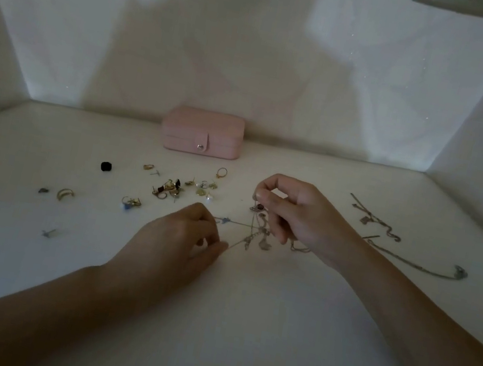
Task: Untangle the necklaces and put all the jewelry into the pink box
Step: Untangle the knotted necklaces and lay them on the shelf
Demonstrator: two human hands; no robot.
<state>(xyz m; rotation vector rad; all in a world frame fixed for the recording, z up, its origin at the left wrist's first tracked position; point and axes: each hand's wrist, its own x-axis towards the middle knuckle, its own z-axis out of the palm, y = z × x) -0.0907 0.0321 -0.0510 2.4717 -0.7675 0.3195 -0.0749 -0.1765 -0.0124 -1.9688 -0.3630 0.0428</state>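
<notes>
- Tangled thin silver necklace chains at frame centre, partly lifted off the white tabletop.
- Right hand pinches a strand up high; left hand pinches another low and to the left. Judged: pulling apart to expose the knot.
- Closed pink rectangular snap box sits against the wall, upper centre, not yet opened.
- Loose gold rings and earrings lie between box and hands; two freed silver chains lie at right.

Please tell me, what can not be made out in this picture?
Head view only:
pink box: its inside, hidden by the closed lid.
tangled necklaces: number of chains, too thin and dim; partly behind the right hand.
small jewelry pile: piece types, too small.
grey object, top right: cut off by the edge.
</notes>
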